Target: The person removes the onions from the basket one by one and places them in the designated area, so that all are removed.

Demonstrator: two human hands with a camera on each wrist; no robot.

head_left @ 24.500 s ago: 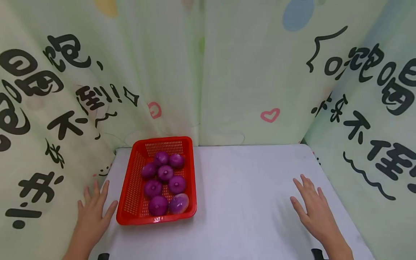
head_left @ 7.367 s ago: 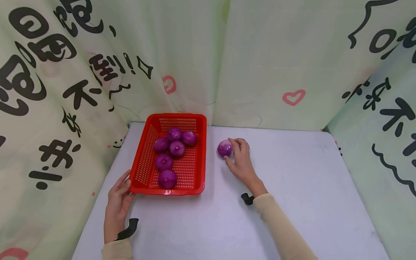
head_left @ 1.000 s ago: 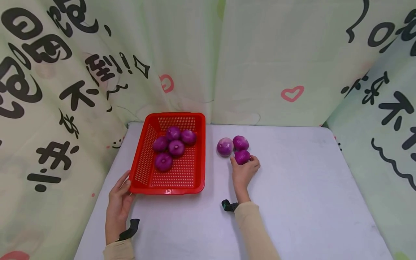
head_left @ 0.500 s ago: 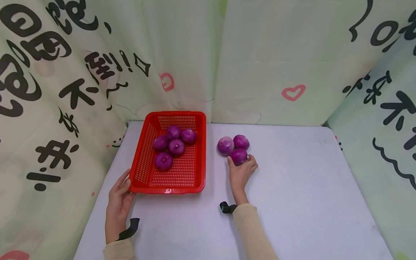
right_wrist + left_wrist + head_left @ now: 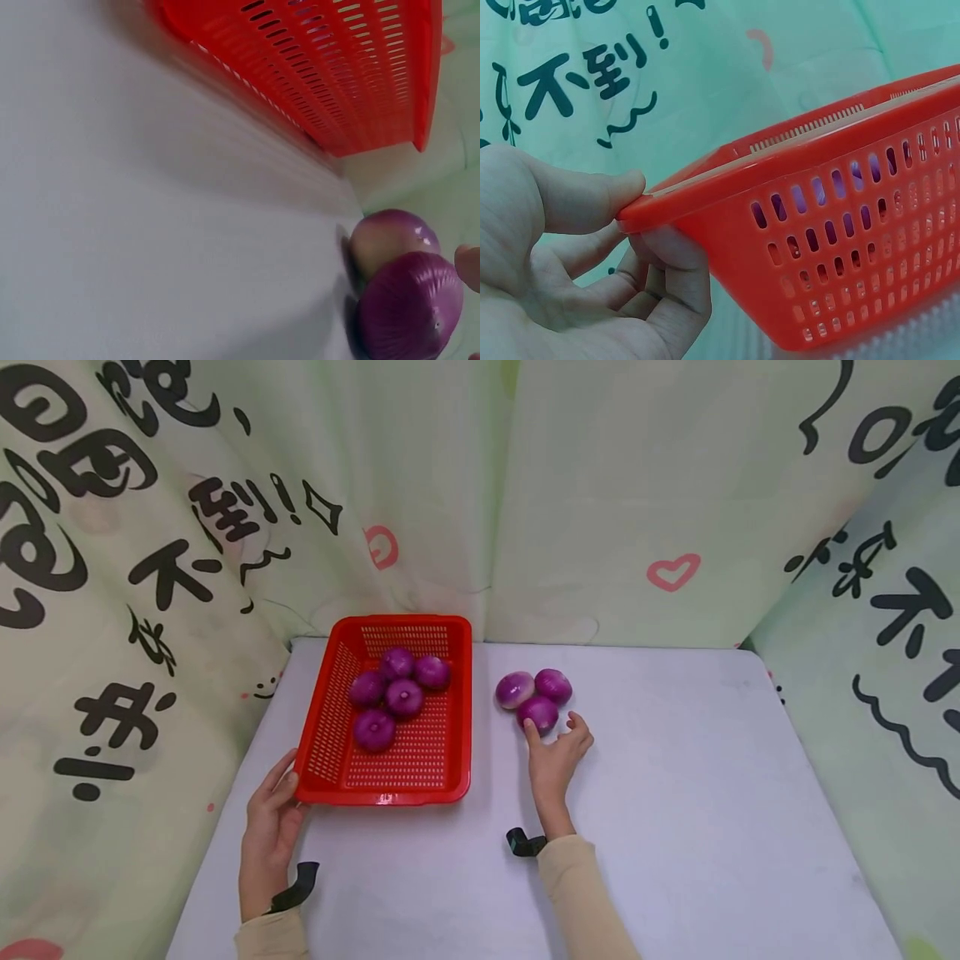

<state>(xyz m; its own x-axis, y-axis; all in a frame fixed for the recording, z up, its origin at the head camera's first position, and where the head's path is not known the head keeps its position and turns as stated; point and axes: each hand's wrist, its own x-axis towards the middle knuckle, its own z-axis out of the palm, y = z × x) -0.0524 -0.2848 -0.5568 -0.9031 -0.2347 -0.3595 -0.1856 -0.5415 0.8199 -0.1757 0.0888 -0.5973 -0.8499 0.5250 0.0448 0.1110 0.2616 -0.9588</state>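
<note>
My left hand [image 5: 270,835] pinches the near left corner of a red plastic basket [image 5: 408,772]; in the left wrist view the thumb lies over the rim and curled fingers are under it. Several red onions [image 5: 375,730] sit inside, towards its back and left. To the right of the basket, three more form a tight cluster on the table: a paler onion [image 5: 515,690], a dark one [image 5: 553,687] and a nearer one [image 5: 537,714]. My right hand [image 5: 555,768] is just in front of the nearest, its thumb at that onion and its fingers spread away from it.
A white-covered table [image 5: 675,793] extends right of the onions and in front of the basket. Pale green curtains [image 5: 600,502] with black lettering enclose its back and sides. Black wrist cameras [image 5: 527,842] are strapped to both wrists.
Three onions have gone from the basket to the table since the oldest frame. Within the last second, the nearest one shifted left against the others and my right fingers came off it.
</note>
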